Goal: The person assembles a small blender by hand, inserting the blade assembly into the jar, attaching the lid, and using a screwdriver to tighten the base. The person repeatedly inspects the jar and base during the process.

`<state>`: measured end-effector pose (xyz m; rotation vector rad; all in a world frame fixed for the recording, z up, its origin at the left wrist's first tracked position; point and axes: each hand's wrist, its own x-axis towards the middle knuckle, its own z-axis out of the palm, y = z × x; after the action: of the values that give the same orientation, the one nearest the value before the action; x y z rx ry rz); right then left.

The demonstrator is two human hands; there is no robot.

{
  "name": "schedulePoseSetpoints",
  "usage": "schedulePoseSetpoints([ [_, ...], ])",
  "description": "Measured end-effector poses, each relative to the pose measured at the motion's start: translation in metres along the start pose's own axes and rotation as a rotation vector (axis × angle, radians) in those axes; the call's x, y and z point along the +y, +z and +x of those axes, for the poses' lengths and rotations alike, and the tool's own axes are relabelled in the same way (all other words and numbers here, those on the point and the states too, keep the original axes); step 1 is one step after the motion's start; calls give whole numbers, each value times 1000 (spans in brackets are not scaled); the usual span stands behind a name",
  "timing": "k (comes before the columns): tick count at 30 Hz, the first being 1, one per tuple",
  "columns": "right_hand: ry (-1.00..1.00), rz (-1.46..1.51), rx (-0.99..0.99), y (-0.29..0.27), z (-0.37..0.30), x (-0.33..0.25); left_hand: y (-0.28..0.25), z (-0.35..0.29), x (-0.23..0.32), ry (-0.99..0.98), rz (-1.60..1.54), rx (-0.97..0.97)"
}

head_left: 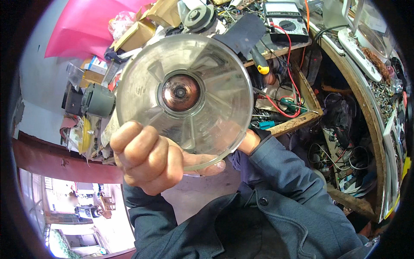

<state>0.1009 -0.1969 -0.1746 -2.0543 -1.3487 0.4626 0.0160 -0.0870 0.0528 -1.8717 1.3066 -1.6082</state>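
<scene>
A round, clear plastic bowl-shaped part [138, 86], scuffed and ribbed, fills the middle of the view. At its centre sits a dark, copper-coloured disc [180, 92] inside a ring. My left hand [148, 157] grips the lower-left rim, its fingers curled and its thumb stretched along the bottom edge. Behind the lower-right rim is my right hand [250, 141]. Its wrist shows beside the rim, and part of it appears blurred through the plastic. The fingers of that hand cannot be made out clearly.
Beyond the part, a cluttered bench carries a multimeter [286, 23] with a red lead and a yellow-and-black-handled screwdriver [259, 60]. An open wooden drawer [308, 114] holds several tools. A grey cylindrical part [98, 100] stands at left. Loose hardware and a white power strip [358, 54] lie at right.
</scene>
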Motion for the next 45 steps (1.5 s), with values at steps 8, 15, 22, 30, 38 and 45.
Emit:
schedulePoseSetpoints([
  [8, -19, 50, 50, -38, -31, -23, -8, -10, 9, -46, 16, 7],
  [15, -81, 2, 67, -44, -33, -26, -17, -11, 15, -71, 58, -48],
  [22, 55, -39, -83, -12, 3, -9, -17, -24, 18, -37, 79, 19],
  [30, 8, -40, -47, 5, 8, 4, -20, -25, 24, -92, 100, 53],
  [38, -67, 136, 118, 82, 37, 57, -21, -34, 23, -56, 122, 87],
  [45, -157, 681, 194, 116, 47, 90, -26, -32, 25, -44, 120, 47],
])
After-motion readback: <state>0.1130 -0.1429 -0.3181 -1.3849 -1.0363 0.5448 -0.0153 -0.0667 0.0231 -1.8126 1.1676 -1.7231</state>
